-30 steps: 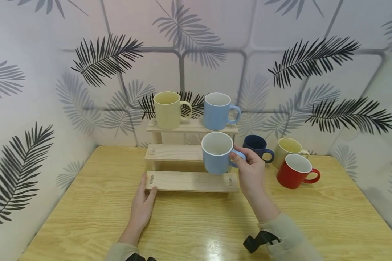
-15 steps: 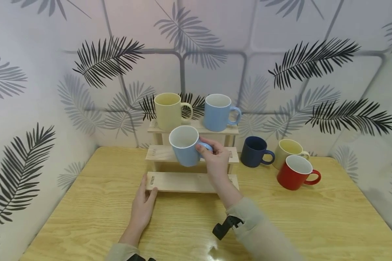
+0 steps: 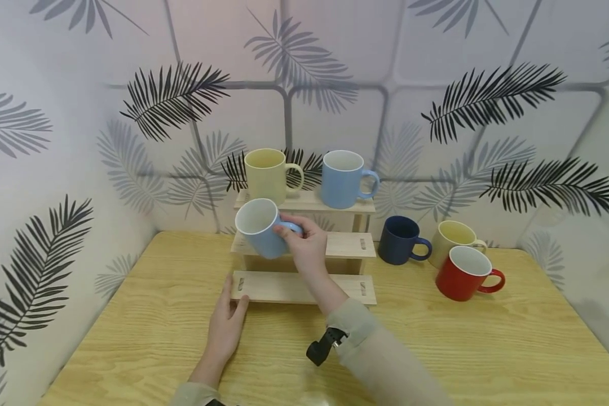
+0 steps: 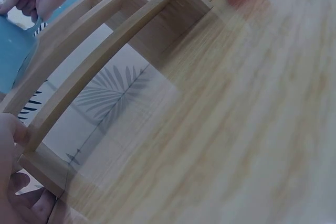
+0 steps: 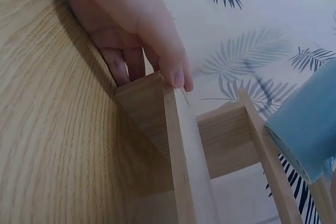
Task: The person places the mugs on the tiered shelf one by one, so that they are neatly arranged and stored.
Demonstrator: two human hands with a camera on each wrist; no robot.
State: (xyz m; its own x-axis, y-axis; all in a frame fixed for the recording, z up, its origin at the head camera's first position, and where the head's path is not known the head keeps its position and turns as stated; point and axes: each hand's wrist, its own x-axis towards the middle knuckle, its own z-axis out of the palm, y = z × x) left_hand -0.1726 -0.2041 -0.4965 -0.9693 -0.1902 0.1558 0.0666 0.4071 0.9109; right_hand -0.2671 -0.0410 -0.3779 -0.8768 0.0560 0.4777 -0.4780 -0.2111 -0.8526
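Note:
In the head view my right hand (image 3: 308, 248) pinches the handle of a light blue mug (image 3: 265, 234). The mug tilts over the left part of the middle step of a three-step wooden shelf (image 3: 279, 286); its base hangs close to that step's edge in the right wrist view. My left hand (image 3: 225, 327) grips the left end of the lowest step. Its thumb (image 5: 170, 66) lies on the step's top edge, the other fingers around the side. On the top step stand a yellow mug (image 3: 265, 179) and another light blue mug (image 3: 341, 180), handles to the right.
Right of the shelf, on the wooden table (image 3: 132, 316), stand a dark blue mug (image 3: 397, 242), a pale yellow mug (image 3: 438, 248) and a red mug (image 3: 459, 276). The red one partly hides the pale yellow one. A leaf-patterned wall (image 3: 335, 67) rises behind.
My right hand has carried the light blue mug leftward from the shelf's right side to its left, and the mug has become more tilted. The left hand keeps its place on the shelf.

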